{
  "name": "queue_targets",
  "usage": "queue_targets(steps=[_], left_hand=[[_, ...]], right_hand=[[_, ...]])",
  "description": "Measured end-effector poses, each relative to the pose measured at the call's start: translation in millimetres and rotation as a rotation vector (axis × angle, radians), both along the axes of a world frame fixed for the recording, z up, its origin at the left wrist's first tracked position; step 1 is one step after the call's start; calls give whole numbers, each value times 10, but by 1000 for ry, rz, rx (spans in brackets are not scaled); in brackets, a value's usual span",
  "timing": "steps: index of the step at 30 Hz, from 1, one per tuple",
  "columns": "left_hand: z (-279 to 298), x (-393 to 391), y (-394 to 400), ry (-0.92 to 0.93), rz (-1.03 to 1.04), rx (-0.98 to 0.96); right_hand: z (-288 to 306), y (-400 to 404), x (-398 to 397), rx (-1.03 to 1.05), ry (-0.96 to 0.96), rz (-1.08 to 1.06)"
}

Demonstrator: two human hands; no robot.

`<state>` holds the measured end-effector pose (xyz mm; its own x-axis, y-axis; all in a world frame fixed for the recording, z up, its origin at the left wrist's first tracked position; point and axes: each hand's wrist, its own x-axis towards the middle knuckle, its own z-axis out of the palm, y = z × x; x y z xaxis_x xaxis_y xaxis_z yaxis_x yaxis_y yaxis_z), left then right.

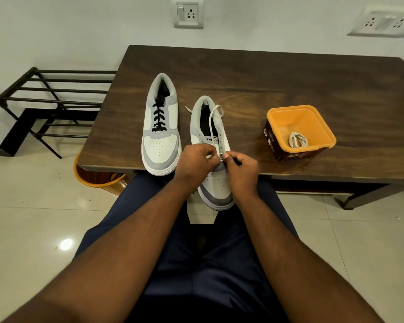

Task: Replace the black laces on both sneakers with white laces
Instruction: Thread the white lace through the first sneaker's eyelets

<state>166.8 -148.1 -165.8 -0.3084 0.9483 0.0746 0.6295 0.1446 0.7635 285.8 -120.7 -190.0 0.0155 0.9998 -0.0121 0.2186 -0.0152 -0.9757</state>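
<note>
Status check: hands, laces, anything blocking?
Both hands, left hand and right hand, pinching white lace at right sneaker lower eyelets. Left sneaker still black-laced. Spare lace in orange tub. Nothing blocking.

My left hand (pixel 197 159) and right hand (pixel 240 166) cover the lower eyelets of the near sneaker (pixel 216 180), so how far the white lace (pixel 211 122) is threaded cannot be told. My fingertips hide the lace tip they pinch. The tongue's printed word is cut short by my knuckles. At 8 o'clock, the table (pixel 289 78) edge conceals most of an orange bin (pixel 89 178); dark strands inside are too unclear to name. At 3 o'clock, the label on the orange tub (pixel 299 131) is too small to read. At 1 o'clock, a wall socket plate (pixel 383 22) runs off the frame.
</note>
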Motion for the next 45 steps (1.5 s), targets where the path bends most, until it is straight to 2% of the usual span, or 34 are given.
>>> queue_targets(steps=[11,18,31,36,45], left_hand=[[24,32,28,70,-15,-37],[-33,56,23,4,21,-35],[21,163,23,260,23,-53],[-66,132,18,147,33,24],[-127,108,-7,-41,57,71]], right_hand=[[-50,6,35,-17,92,32],[-101,23,51,72,25,73],[-150,3,27,203,-96,58],[-133,16,44,123,1,63],[-134,16,48,117,32,71]])
